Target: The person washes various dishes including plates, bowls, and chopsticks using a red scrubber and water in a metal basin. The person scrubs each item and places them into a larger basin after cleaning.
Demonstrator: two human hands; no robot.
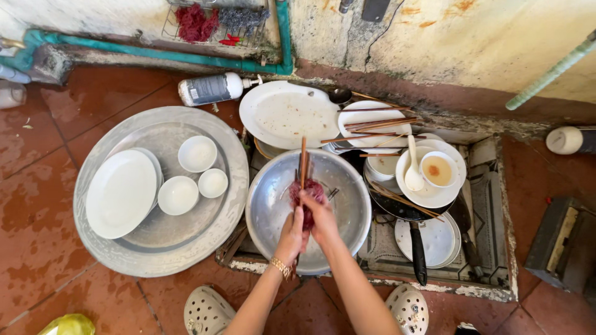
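Observation:
Both hands meet over a round metal basin [273,198] set in a floor-level wash pit. My left hand [292,234], with a gold bracelet at the wrist, is closed around a bundle of wooden chopsticks [303,160] that stick up and away from me. My right hand [321,218] presses a dark red scrubbing pad [308,190] against the chopsticks. The lower ends of the chopsticks are hidden by the hands.
A large metal tray [105,254] on the left holds a white oval plate [120,193] and three small white bowls. Dirty white plates, bowls, a spoon, chopsticks and a black-handled pan [417,251] crowd the pit's right side. A soap bottle [211,89] lies by the wall. My two clogs stand at the bottom edge.

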